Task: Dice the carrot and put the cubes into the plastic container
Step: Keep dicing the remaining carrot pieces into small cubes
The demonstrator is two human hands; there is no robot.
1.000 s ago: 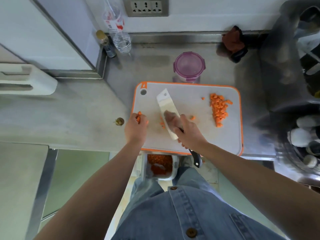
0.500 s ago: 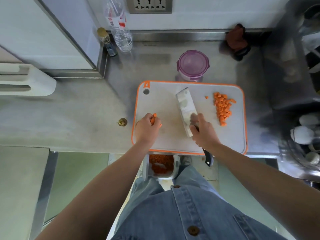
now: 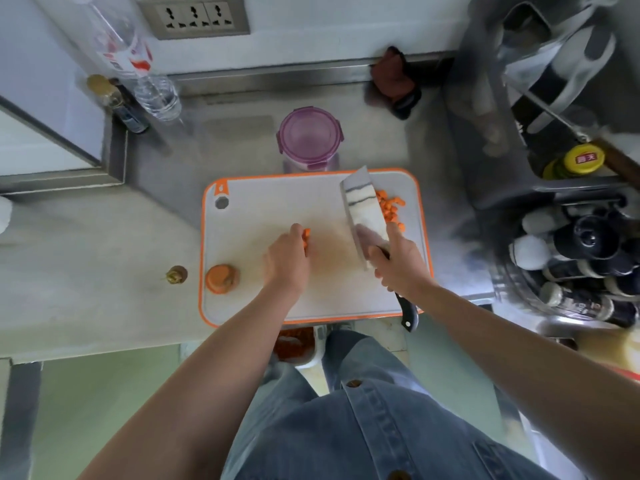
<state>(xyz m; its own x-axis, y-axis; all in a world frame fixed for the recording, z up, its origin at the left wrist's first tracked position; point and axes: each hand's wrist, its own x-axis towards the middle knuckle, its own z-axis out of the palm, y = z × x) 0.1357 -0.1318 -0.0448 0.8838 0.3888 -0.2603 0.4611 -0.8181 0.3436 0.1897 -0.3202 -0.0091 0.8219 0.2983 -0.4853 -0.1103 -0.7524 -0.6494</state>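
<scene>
A white cutting board with an orange rim lies on the steel counter. My left hand pinches thin carrot strips at the board's middle. My right hand grips the handle of a cleaver, whose broad blade lies against a pile of carrot cubes at the board's far right. A thick carrot stub stands at the board's left edge. The purple-lidded plastic container sits closed just behind the board.
A carrot top lies on the counter left of the board. A water bottle and a small dark bottle stand back left. A rack of bottles fills the right. A bin with carrot peels sits below the counter edge.
The cleaver has moved right across the board to the cube pile. My left hand has shifted right with the carrot strips, uncovering the carrot stub at the left edge.
</scene>
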